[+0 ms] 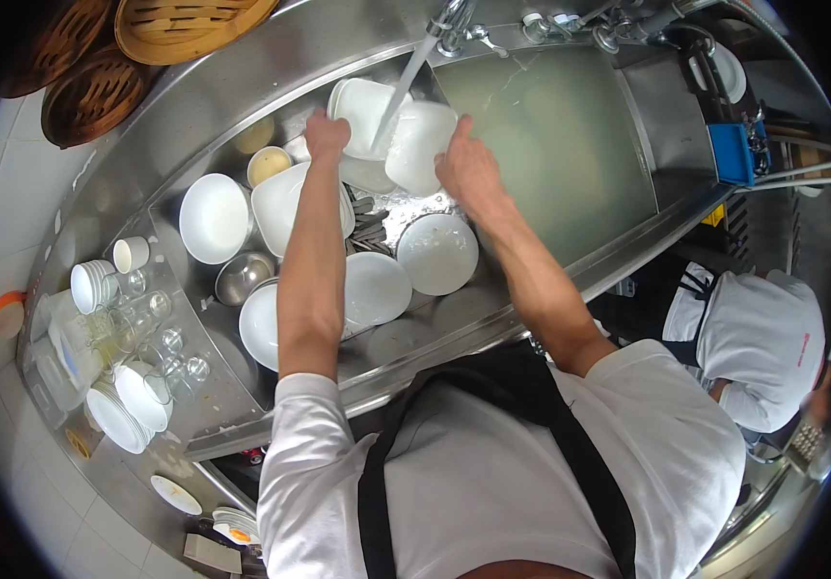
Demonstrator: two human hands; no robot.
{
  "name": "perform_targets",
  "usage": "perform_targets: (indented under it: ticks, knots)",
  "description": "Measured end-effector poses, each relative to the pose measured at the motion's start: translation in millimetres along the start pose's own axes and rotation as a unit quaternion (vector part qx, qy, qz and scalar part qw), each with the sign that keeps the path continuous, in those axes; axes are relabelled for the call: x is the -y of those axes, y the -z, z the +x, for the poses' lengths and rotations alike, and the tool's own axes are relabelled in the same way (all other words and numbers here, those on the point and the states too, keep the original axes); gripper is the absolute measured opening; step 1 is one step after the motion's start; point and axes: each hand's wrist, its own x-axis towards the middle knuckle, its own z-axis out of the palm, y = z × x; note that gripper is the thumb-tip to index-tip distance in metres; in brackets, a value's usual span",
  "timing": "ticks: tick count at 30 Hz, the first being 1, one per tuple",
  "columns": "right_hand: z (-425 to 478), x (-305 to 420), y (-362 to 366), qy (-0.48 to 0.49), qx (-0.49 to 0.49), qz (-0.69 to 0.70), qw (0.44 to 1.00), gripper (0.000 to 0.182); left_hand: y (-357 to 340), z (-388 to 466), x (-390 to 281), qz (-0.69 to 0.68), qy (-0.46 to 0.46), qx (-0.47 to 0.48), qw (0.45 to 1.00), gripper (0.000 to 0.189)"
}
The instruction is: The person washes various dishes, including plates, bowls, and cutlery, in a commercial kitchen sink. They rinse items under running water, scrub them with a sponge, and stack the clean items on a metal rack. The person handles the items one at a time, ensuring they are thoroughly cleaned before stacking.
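Water runs from the tap (451,29) onto white square dishes in a steel sink. My left hand (327,135) has its fingers curled at the left edge of several stacked white dishes (357,108) and appears to grip them. A tilted white square dish (422,148) is held at its right edge by my right hand (472,170), index finger extended along the rim. Below my hands lie grey utensils (368,224), a round white bowl (437,253) and another white bowl (378,288). Beside my left forearm are stacked square plates (278,199).
A second basin holds cloudy water (553,159) on the right. Glass mugs (133,318) and stacked plates (115,416) crowd the left counter. Bamboo steamers (191,29) are at upper left. A co-worker in a white shirt (759,347) stands at right.
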Motion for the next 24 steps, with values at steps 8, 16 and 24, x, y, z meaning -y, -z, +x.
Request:
perform_targets:
  ticks: [8,16,24]
  knots:
    - [65.1,-61.0,-147.2,-0.126,0.156,0.273,0.941,0.049,70.3,-48.9,-113.2,0.162,-0.070,-0.074,0.981,0.029]
    - [66.9,-43.1,-86.4,-0.133,0.120,0.327,0.928,0.036,75.7,-30.4,-64.0,0.113,-0.097,-0.044,0.988,0.029]
    - [51.4,-28.9,-75.6,-0.141,0.136,0.242,0.950,0.043,96.9,-44.8,-95.5,0.105,-0.050,-0.106,0.988,0.029]
